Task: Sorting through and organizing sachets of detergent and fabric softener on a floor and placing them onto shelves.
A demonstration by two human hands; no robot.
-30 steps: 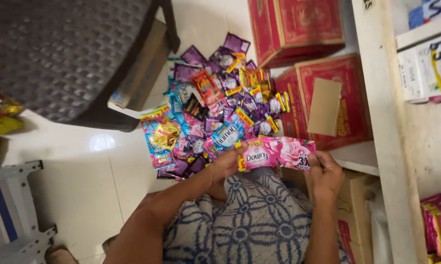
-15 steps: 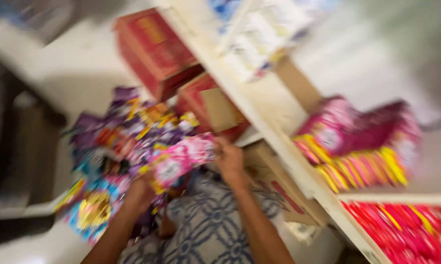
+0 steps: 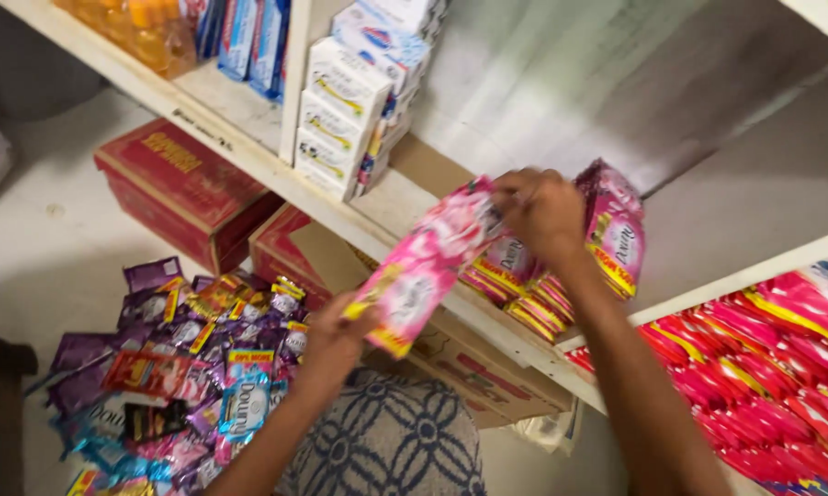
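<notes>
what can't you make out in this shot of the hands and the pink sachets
Head view only:
- Pink sachet strip: blurred, so its print is unreadable.
- Right hand: its fingers are hidden behind the strip and the pink sachet stack.
- Left hand: its palm faces away, so its grip is unclear.
- Red sachets: cut off by the right edge.

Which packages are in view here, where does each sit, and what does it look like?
Pink sachet strip: long, held between left hand and right hand.
Pink sachets: stacked on shelf.
Purple and blue sachets: heaped on floor.
Red boxes: under shelf.
White boxes: stacked upright on shelf.
</notes>
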